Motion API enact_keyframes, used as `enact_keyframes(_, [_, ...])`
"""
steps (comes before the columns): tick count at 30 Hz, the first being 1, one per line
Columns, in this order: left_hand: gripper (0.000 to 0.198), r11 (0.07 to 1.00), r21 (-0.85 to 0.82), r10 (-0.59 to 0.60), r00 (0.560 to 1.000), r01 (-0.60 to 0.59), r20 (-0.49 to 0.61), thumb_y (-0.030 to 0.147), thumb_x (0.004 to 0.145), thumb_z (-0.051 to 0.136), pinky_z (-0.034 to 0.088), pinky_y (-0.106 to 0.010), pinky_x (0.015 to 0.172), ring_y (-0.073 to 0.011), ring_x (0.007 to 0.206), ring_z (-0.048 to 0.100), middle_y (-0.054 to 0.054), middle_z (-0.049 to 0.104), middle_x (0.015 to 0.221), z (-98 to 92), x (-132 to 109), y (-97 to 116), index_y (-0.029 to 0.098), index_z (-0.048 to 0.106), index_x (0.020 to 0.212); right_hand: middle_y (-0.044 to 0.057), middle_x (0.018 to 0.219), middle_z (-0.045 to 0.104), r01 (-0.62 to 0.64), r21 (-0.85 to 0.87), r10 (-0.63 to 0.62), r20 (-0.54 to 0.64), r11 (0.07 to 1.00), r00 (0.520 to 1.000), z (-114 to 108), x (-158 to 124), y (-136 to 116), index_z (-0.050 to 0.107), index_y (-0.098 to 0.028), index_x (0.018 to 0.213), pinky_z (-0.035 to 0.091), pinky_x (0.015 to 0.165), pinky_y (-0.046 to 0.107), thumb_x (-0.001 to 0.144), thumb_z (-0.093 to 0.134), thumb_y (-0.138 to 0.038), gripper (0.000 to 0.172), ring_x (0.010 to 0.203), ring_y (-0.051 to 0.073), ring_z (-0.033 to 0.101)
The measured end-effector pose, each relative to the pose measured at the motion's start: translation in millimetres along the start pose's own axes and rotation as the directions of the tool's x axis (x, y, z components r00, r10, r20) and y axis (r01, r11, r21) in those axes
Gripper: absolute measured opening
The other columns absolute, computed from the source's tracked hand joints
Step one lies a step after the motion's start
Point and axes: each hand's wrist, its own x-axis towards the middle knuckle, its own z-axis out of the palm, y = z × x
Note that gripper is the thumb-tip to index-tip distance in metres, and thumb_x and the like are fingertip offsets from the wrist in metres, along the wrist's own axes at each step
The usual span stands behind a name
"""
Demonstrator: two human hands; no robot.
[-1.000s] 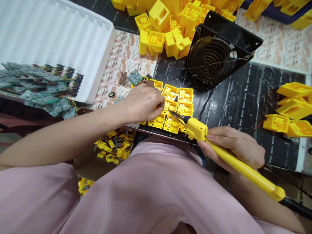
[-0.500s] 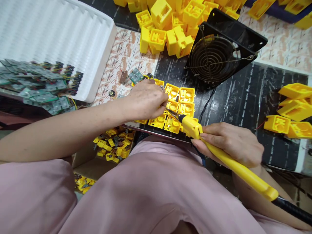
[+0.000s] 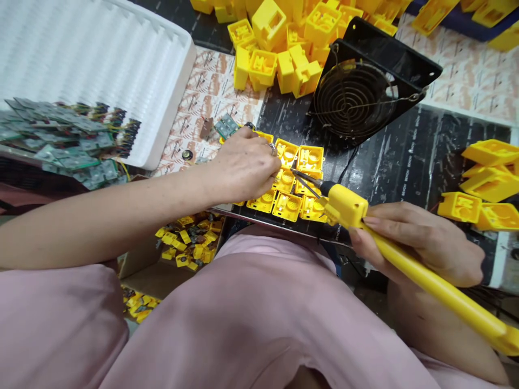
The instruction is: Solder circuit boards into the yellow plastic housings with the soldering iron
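Observation:
My right hand (image 3: 421,240) is wrapped around a yellow soldering iron (image 3: 346,205), whose dark tip points left over a group of small open yellow housings (image 3: 287,206). A thin dark tube runs beside the tip. Over the left part of that group, my left hand (image 3: 249,165) is bent downward with its fingers closed. Its fingertips are hidden, so what they pinch cannot be made out. Just beyond the left hand lie a green circuit board (image 3: 226,126) and a small round dark part (image 3: 187,155).
A black fan (image 3: 352,92) stands behind the housings, with a heap of yellow housings (image 3: 270,24) further back. White foam tray (image 3: 162,108) and many circuit boards (image 3: 77,132) are at left. More yellow housings (image 3: 490,175) sit at right. A box of yellow parts (image 3: 190,243) is below.
The soldering iron and my right hand have moved to the right, and the tip has drawn away from the left fingers. My left hand has stayed nearly in place.

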Motion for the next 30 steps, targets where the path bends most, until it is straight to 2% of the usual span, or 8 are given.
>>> enact_keyframes(3, [0.024, 0.998, 0.064, 0.004, 1.000, -0.005, 0.016, 0.023, 0.093, 0.053, 0.049, -0.046, 0.095, -0.0274, 0.090, 0.068, -0.007, 0.068, 0.073, -2.0, -2.3, 2.6, 0.023, 0.062, 0.071, -0.002, 0.083, 0.080, 0.140, -0.090, -0.140, 0.001, 0.986, 0.990, 3.6, 3.7, -1.3, 0.073, -0.029, 0.118, 0.064, 0.055, 0.024, 0.090, 0.083, -0.023, 0.030, 0.064, 0.016, 0.076])
enact_keyframes(6, [0.028, 1.000, 0.005, -0.024, 1.000, 0.024, -0.004, 0.025, 0.096, 0.052, 0.048, -0.048, 0.099, -0.0285, 0.095, 0.068, -0.007, 0.069, 0.075, -0.4, -6.6, 1.4, 0.023, 0.065, 0.072, 0.000, 0.087, 0.082, 0.123, -0.126, -0.124, 0.000, 0.984, 0.992, 8.5, 1.9, -3.1, 0.072, -0.026, 0.122, 0.065, 0.055, 0.025, 0.088, 0.085, -0.021, 0.037, 0.065, 0.018, 0.077])
enact_keyframes(11, [0.027, 0.978, -0.195, -0.107, 0.979, 0.072, -0.175, 0.030, 0.097, 0.053, 0.043, -0.050, 0.109, -0.0258, 0.094, 0.069, -0.004, 0.072, 0.076, 15.2, -11.2, -9.2, 0.025, 0.075, 0.083, -0.001, 0.083, 0.080, 0.054, 0.006, -0.053, -0.121, 0.999, 0.991, 17.0, -7.0, -1.5, 0.074, -0.027, 0.115, 0.064, 0.053, 0.027, 0.083, 0.086, -0.014, 0.036, 0.066, 0.019, 0.077])
enact_keyframes(13, [0.025, 0.972, -0.219, -0.136, 0.964, 0.085, -0.229, 0.031, 0.096, 0.055, 0.042, -0.050, 0.109, -0.0251, 0.094, 0.069, -0.003, 0.073, 0.077, 21.0, -10.1, -11.7, 0.026, 0.076, 0.084, 0.000, 0.090, 0.082, 0.036, -0.032, -0.040, -0.117, 0.999, 0.992, 18.5, -8.9, -0.2, 0.073, -0.028, 0.123, 0.065, 0.056, 0.028, 0.084, 0.087, -0.017, 0.043, 0.067, 0.019, 0.078])
enact_keyframes(16, [0.026, 0.979, -0.180, -0.137, 0.963, 0.096, -0.230, 0.030, 0.095, 0.053, 0.041, -0.050, 0.106, -0.0252, 0.094, 0.069, -0.003, 0.075, 0.080, 23.8, -6.3, -11.3, 0.024, 0.075, 0.082, 0.001, 0.099, 0.084, 0.010, -0.109, -0.019, -0.083, 0.994, 0.996, 19.9, -9.7, 0.6, 0.070, -0.029, 0.132, 0.067, 0.058, 0.029, 0.086, 0.086, -0.021, 0.049, 0.069, 0.020, 0.079])
enact_keyframes(20, [0.028, 0.989, -0.102, -0.122, 0.975, 0.104, -0.184, 0.029, 0.096, 0.051, 0.043, -0.048, 0.103, -0.0258, 0.095, 0.069, -0.006, 0.076, 0.083, 20.2, -1.6, -8.5, 0.021, 0.073, 0.081, -0.001, 0.083, 0.080, 0.048, 0.009, -0.047, -0.096, 0.999, 0.994, 24.3, -9.0, 1.4, 0.072, -0.024, 0.106, 0.066, 0.057, 0.026, 0.084, 0.085, -0.013, 0.028, 0.066, 0.018, 0.078])
enact_keyframes(22, [0.029, 0.992, -0.074, -0.112, 0.979, 0.101, -0.168, 0.029, 0.096, 0.049, 0.044, -0.047, 0.101, -0.0263, 0.096, 0.069, -0.007, 0.076, 0.084, 19.5, -0.4, -8.5, 0.021, 0.072, 0.081, -0.002, 0.077, 0.077, 0.075, 0.036, -0.072, -0.087, 0.996, 0.994, 27.0, -7.7, 2.2, 0.069, -0.023, 0.096, 0.065, 0.056, 0.024, 0.082, 0.085, -0.009, 0.025, 0.065, 0.017, 0.077])
enact_keyframes(30, [0.031, 0.993, 0.117, 0.035, 0.967, -0.005, -0.254, 0.029, 0.096, 0.045, 0.050, -0.046, 0.090, -0.0243, 0.084, 0.066, -0.005, 0.070, 0.072, 27.8, 2.3, -13.5, 0.021, 0.068, 0.076, -0.003, 0.074, 0.075, 0.176, -0.024, -0.175, 0.022, 0.984, 0.984, 26.0, 5.7, -3.4, 0.064, -0.021, 0.094, 0.065, 0.058, 0.021, 0.085, 0.085, -0.009, 0.027, 0.066, 0.015, 0.077])
